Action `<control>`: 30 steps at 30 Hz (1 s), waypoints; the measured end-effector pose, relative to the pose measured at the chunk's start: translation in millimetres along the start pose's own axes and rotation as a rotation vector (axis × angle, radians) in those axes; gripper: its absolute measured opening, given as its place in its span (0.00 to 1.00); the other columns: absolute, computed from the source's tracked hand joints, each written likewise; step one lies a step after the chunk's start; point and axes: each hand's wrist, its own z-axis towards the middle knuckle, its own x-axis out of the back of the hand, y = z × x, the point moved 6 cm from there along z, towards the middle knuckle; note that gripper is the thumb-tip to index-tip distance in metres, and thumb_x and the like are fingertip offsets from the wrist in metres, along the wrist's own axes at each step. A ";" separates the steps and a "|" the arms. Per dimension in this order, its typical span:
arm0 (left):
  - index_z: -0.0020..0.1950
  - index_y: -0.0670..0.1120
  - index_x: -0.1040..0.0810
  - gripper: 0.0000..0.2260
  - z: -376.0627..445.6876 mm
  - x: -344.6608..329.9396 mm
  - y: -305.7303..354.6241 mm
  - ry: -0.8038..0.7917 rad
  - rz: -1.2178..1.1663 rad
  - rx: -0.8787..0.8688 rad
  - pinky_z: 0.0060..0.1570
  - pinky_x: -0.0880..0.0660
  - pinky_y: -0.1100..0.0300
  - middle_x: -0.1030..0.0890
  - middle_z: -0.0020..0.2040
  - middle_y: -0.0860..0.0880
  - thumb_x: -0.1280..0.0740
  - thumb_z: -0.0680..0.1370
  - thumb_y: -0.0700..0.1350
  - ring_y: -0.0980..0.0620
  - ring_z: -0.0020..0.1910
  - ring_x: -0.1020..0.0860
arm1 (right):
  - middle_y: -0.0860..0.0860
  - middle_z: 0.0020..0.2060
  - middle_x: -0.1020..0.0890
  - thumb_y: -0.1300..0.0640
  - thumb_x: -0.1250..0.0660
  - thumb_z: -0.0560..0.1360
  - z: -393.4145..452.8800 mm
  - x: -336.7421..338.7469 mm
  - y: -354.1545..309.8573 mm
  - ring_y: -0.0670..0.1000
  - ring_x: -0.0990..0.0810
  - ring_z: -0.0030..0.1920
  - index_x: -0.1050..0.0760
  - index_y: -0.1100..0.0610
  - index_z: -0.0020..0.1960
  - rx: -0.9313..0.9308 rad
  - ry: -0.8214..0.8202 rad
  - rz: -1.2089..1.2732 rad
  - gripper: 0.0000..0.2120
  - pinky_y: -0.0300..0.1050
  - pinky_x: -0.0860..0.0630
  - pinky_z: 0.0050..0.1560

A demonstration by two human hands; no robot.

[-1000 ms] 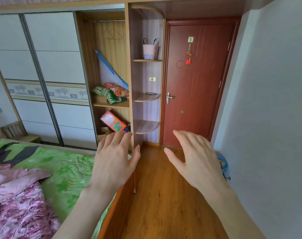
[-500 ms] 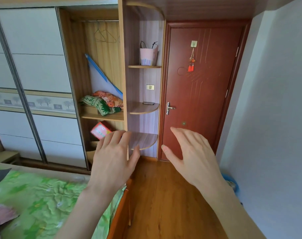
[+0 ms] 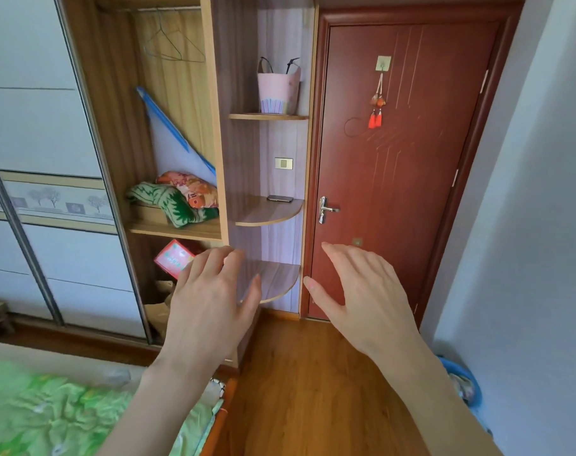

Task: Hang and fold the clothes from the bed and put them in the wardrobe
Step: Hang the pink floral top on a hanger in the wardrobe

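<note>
Both hands are raised palm-down in front of the wardrobe [image 3: 168, 126], empty, fingers spread and relaxed. The left hand [image 3: 211, 301] hangs before the open compartment's lower part, partly hiding a red box [image 3: 173, 258] there; the right hand [image 3: 367, 291] is apart from it, in front of the red door [image 3: 405, 143] that stands just right of the wardrobe.

Inside the open compartment, wire hangers [image 3: 171, 44] hang from the rail at the top. On the shelf below them lies a bundle of folded cloth [image 3: 178, 199] (green-patterned with an orange floral piece on top), and a pale sheet with a blue edge [image 3: 171, 139] leans behind it. The corner shelves on the wardrobe's right end carry a pink bag [image 3: 278, 90] up high and a dark phone [image 3: 280, 198] on the middle one.

The bed [image 3: 49, 413], with its green sheet, sits at the lower left, across from the wardrobe's sliding doors [image 3: 33, 126]; only its corner shows, and I can see no clothes on that part.
</note>
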 end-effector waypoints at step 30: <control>0.70 0.48 0.23 0.20 258.5 -264.9 -128.6 -0.011 0.267 0.360 0.64 0.24 0.44 0.20 0.66 0.48 0.34 0.82 0.56 0.43 0.67 0.23 | 0.48 0.70 0.22 0.32 0.48 0.81 351.2 -309.1 63.9 0.52 0.25 0.70 0.30 0.52 0.76 0.408 -0.081 0.386 0.33 0.50 0.28 0.71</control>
